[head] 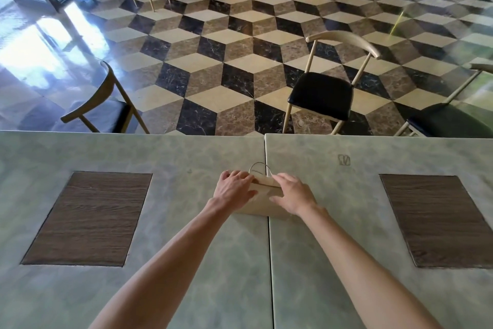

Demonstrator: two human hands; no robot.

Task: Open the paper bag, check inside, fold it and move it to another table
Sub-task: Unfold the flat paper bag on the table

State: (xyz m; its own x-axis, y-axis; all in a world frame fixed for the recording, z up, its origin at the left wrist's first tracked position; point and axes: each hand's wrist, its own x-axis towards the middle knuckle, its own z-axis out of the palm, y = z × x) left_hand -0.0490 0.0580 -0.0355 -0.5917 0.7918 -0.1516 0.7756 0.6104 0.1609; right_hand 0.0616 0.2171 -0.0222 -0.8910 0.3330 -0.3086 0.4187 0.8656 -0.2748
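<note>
A small brown paper bag (262,200) lies flat across the seam between two grey marble-look tables, its thin cord handle (260,167) pointing away from me. My left hand (234,187) rests on the bag's left side, fingers spread over its upper edge. My right hand (292,194) presses on the right side, thumb on the paper. Both hands cover much of the bag, and its upper part looks folded over.
The left table (170,222) and the right table (346,222) each have a dark wood inset panel. Black-seated chairs (322,93) stand beyond the far edge on a cube-patterned tile floor. A person's legs show at the top right.
</note>
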